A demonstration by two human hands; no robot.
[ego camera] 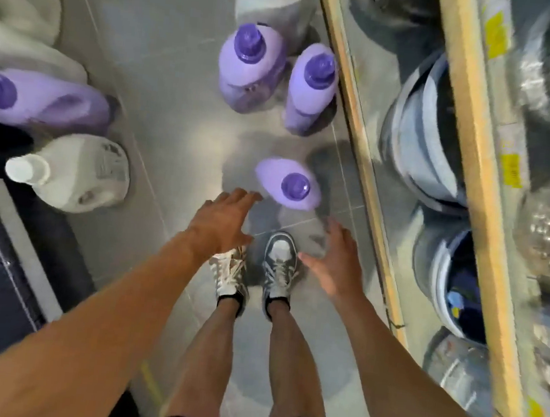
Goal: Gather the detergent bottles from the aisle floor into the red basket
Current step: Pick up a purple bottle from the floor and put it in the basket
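Both hands [223, 223] [335, 261] spread, empty; purple bottle [289, 184] upright just beyond fingertips.

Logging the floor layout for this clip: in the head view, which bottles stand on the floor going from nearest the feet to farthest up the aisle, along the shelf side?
Lone purple bottle just beyond the hands → pair of purple bottles, side by side and → grey-white bottle at the top edge.

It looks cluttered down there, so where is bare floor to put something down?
Bare grey tile floor lies between the two upright purple bottles and the white jug on the left. It is crowded by the wooden shelf edge and around the nearest purple bottle.
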